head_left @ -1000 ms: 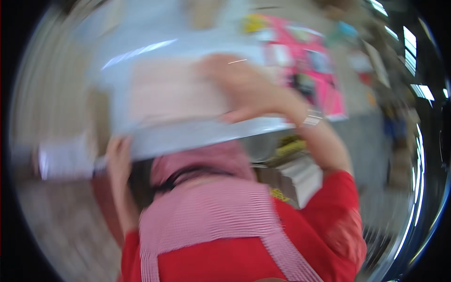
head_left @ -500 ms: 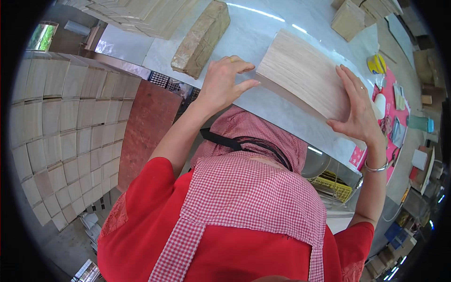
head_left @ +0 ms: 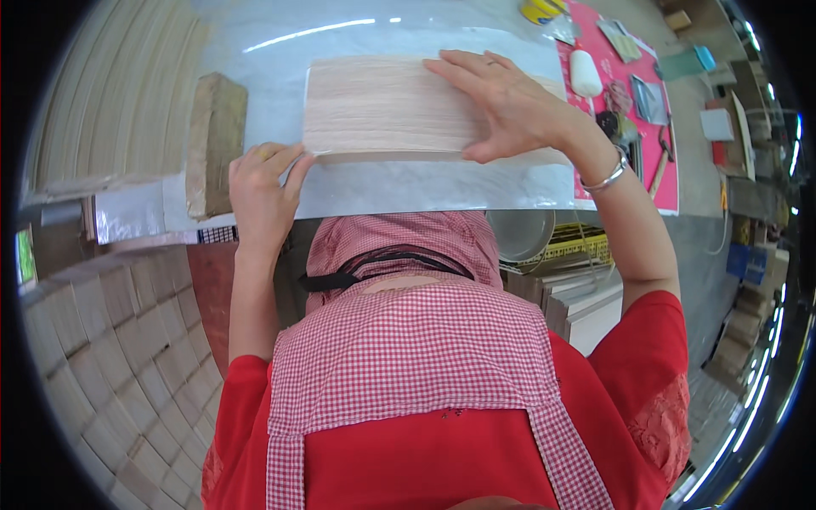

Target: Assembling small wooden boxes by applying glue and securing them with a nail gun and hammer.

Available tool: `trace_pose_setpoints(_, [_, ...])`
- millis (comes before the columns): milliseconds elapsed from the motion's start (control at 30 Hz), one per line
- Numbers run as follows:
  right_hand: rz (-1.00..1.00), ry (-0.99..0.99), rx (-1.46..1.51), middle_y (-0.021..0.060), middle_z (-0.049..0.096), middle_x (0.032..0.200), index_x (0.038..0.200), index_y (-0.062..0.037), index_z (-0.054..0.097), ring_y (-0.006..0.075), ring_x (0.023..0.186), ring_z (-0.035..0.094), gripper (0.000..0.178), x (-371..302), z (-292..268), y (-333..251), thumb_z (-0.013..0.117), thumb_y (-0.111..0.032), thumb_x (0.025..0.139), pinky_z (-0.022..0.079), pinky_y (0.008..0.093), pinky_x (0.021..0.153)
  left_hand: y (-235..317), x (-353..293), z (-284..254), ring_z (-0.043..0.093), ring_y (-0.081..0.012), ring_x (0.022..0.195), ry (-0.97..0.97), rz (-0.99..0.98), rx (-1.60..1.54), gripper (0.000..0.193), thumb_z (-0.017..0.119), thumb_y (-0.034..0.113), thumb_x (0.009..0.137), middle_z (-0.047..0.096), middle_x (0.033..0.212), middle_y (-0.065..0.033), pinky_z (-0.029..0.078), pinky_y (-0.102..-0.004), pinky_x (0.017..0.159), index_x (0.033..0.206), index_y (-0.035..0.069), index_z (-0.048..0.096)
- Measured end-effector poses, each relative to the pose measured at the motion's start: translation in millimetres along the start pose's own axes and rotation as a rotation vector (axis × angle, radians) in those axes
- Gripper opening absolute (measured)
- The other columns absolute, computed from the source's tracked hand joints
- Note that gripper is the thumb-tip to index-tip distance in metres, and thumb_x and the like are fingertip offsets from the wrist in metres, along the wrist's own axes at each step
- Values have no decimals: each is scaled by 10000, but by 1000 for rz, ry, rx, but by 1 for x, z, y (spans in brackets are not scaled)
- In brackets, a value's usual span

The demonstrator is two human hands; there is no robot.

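Observation:
A pale rectangular wooden block (head_left: 374, 102) with visible grain lies lengthwise on the white tabletop (head_left: 391, 185) in front of me. At its near left corner, my left hand (head_left: 265, 183) is closed, thumb and forefinger brought together at the edge. My right hand (head_left: 514, 102) rests open across the right part of the block, its fingers spread toward the far edge and its thumb at the near edge. To the left of my left hand stands a long block wrapped in brown tape (head_left: 216, 144), apart from the wooden one.
Stacked pale boards (head_left: 110, 93) fill the table's left end. On the right, a pink sheet (head_left: 586, 21) carries a white bottle (head_left: 585, 75), a hammer (head_left: 660, 166) and small tools. A yellow tub (head_left: 541, 10) stands beyond. Many wooden blocks (head_left: 127, 340) are piled at lower left.
My view has swung, so the block now appears level and further left. My left fingers, apart from it and spread before, have closed at its near left corner. The right hand stays on it.

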State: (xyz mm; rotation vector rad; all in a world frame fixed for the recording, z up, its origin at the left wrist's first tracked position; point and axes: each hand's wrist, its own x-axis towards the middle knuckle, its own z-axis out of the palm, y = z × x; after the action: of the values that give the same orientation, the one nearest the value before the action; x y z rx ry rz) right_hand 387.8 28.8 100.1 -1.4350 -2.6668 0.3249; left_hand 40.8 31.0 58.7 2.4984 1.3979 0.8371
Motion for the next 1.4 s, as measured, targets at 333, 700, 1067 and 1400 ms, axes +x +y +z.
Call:
trace_pose_setpoints(333, [7,10,-27,228,361,1499,1511,-115,288,351,1383,385,1081,3,9,1,819,-307,589,241,515,1179,5,4,-4,619,-237,810,-34,1,59,154,757,177,805,677,835,-52,429,-366,763,901,58,741])
trace_pose_setpoints(700, [-14,125,-122,248,410,1431,1430,-50,395,392,1255,488,964,-17,6,-1,814,-382,627,347,463,1107,-1,5,-1,600,-308,804,-41,84,87,119,723,148,835,653,820,-114,431,-414,755,834,30,705])
trace_pose_setpoints(1067, [815,781,128,132,611,866,960,-28,665,326,800,624,167,-159,59,-12,661,-131,828,508,423,697,1,5,-4,595,-302,750,-51,66,41,110,724,96,823,645,785,-124,454,-399,706,846,-10,701])
trace_pose_setpoints(1400, [818,615,161,125,643,875,929,-32,669,337,841,648,167,-147,55,-28,677,-157,819,517,453,694,5,4,-3,578,-304,744,-33,70,67,113,723,109,820,639,772,-113,435,-414,699,831,-3,714])
